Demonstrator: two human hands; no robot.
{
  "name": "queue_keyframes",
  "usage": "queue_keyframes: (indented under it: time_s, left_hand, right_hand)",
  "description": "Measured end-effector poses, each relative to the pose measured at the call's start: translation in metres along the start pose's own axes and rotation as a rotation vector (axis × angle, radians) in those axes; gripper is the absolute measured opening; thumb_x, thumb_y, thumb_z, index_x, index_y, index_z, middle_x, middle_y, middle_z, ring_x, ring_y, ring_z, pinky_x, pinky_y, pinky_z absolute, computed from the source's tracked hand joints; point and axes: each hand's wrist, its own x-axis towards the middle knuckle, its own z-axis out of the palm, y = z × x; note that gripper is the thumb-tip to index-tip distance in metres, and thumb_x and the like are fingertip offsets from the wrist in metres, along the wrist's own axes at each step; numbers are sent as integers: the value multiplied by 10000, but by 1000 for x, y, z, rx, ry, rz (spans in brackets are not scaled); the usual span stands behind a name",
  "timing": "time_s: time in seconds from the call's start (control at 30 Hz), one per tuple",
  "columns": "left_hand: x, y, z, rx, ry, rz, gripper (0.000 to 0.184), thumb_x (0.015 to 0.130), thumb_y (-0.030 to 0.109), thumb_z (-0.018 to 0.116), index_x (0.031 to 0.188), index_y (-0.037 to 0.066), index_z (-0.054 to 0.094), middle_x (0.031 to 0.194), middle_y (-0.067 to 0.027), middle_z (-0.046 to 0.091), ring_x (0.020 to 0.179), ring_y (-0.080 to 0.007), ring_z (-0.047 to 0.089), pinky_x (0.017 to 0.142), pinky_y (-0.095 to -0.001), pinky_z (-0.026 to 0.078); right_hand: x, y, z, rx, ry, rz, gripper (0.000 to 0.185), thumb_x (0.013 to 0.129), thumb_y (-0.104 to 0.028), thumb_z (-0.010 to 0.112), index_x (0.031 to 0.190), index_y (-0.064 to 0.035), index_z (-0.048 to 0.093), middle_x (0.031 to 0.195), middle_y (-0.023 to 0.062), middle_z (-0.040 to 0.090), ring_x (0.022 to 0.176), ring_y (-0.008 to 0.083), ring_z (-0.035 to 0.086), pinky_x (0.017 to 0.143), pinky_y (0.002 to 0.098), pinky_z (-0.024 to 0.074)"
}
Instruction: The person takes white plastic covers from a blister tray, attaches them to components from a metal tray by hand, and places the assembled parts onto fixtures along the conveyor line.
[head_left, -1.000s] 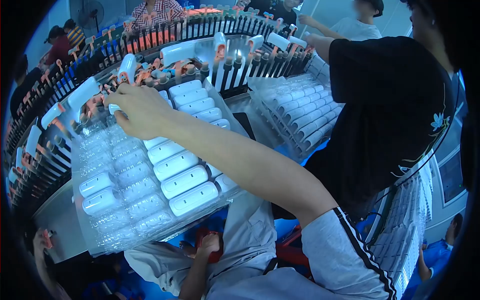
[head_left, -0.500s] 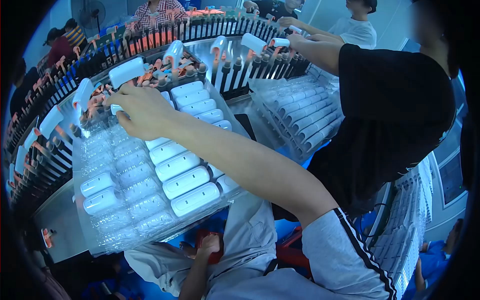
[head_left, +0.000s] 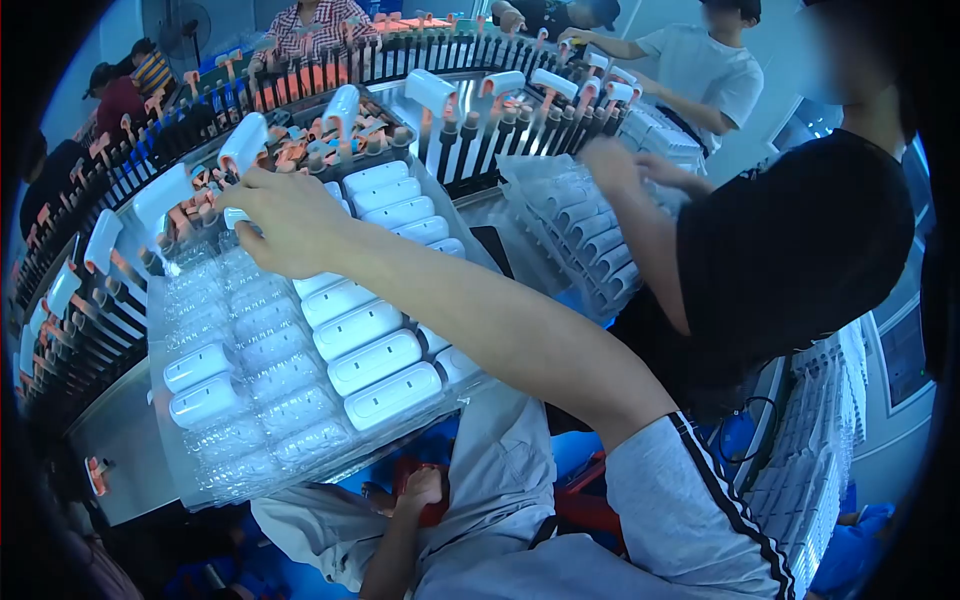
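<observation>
My right hand [head_left: 290, 220] reaches over the far left part of a clear plastic tray [head_left: 215, 470], palm down. Its fingers are closed on a white plastic cover [head_left: 236, 216], mostly hidden beneath them. Glossy white covers [head_left: 374, 347] lie in rows in the tray, and two more covers [head_left: 200, 401] sit in the left column. Just beyond the hand, a white cover [head_left: 243, 143] stands on an orange-tipped holder. My left hand [head_left: 424, 487] rests low over my lap, fingers curled next to something red; what it holds, if anything, is unclear.
A curved line of black posts [head_left: 470, 150] carrying white covers runs around the table. A bin of orange and grey pieces [head_left: 300, 150] lies behind the tray. At right, a co-worker in black [head_left: 790, 250] works over another tray [head_left: 570, 215]. More people sit beyond the line.
White covers on the posts have shifted along the line and turned. The co-worker in black has drawn their hands back from the posts to over their tray. My hands have barely moved.
</observation>
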Motion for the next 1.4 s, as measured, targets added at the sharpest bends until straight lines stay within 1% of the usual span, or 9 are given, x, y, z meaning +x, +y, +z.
queue_keyframes:
  time_s: [0.23, 0.7, 0.83, 0.9, 1.03, 1.17, 1.33, 1.37, 1.4]
  left_hand:
    - [0, 4, -2, -35, 0, -20, 264, 769, 86, 560, 970, 6, 712, 1064, -254, 676, 1017, -380, 666, 886, -451, 547]
    - [-2, 6, -11, -39, -18, -35, 316, 804, 100, 529, 1053, -7, 691, 1127, -255, 658, 1073, -382, 644, 924, -455, 529]
    - [-1, 5, -13, -15, -74, -35, 325, 812, 100, 516, 1079, 2, 673, 1123, -256, 657, 1071, -386, 642, 920, -468, 524]
    - [-1, 6, -14, -17, -69, -40, 327, 813, 100, 514, 1086, 8, 669, 1114, -253, 661, 1066, -389, 643, 917, -470, 524]
    - [-2, 4, -14, -21, -58, -39, 321, 817, 103, 508, 1087, 29, 666, 1136, -248, 654, 1081, -393, 634, 922, -470, 521]
    - [3, -2, -9, -34, -42, -26, 310, 836, 123, 499, 1081, 28, 664, 1150, -243, 649, 1093, -392, 628, 928, -463, 520]
    - [-2, 2, -4, -86, 9, -14, 298, 873, 148, 473, 1075, 34, 660, 1166, -234, 643, 1115, -381, 615, 967, -455, 492]
    - [-1, 1, -3, -90, 14, -16, 298, 873, 148, 473, 1075, 34, 660, 1166, -234, 643, 1115, -381, 615, 967, -455, 492]
    - [1, 0, -1, -83, 23, -4, 308, 865, 138, 475, 1085, 38, 665, 1152, -239, 647, 1099, -382, 620, 953, -458, 499]
  right_hand:
    - [-1, 2, 0, -1, 23, -30, 334, 859, -162, 570, 1187, -121, 621, 1045, 130, 611, 940, 329, 637, 814, 471, 506]
    - [1, 1, -2, 5, -45, 51, 441, 861, -183, 594, 1263, -16, 523, 1137, 193, 581, 1008, 375, 617, 853, 489, 488]
    - [1, -2, -3, 69, 64, 37, 469, 860, -153, 606, 1285, 14, 499, 1162, 211, 561, 1032, 379, 600, 884, 477, 479]
    - [1, -2, -2, 84, 264, -125, 483, 856, -112, 622, 1298, 27, 483, 1191, 219, 543, 1062, 386, 576, 905, 476, 468]
    - [4, -10, -12, -142, 330, -341, 483, 836, -88, 655, 1281, 12, 495, 1220, 202, 555, 1075, 365, 562, 915, 475, 463]
    - [21, -19, -32, -145, 402, -451, 501, 833, -106, 672, 1288, 3, 495, 1181, 191, 577, 1072, 362, 560, 911, 452, 464]
    - [40, -14, -64, -108, 578, -193, 468, 884, -196, 638, 1281, 14, 502, 1156, 214, 594, 1060, 383, 566, 923, 450, 453]
    - [41, -12, -75, -5, 464, 24, 514, 890, -235, 640, 1310, 16, 482, 1151, 221, 613, 1037, 385, 596, 897, 436, 469]
    - [44, -2, -78, -18, 535, 39, 512, 894, -252, 640, 1304, 14, 488, 1127, 222, 629, 1014, 374, 615, 876, 426, 478]
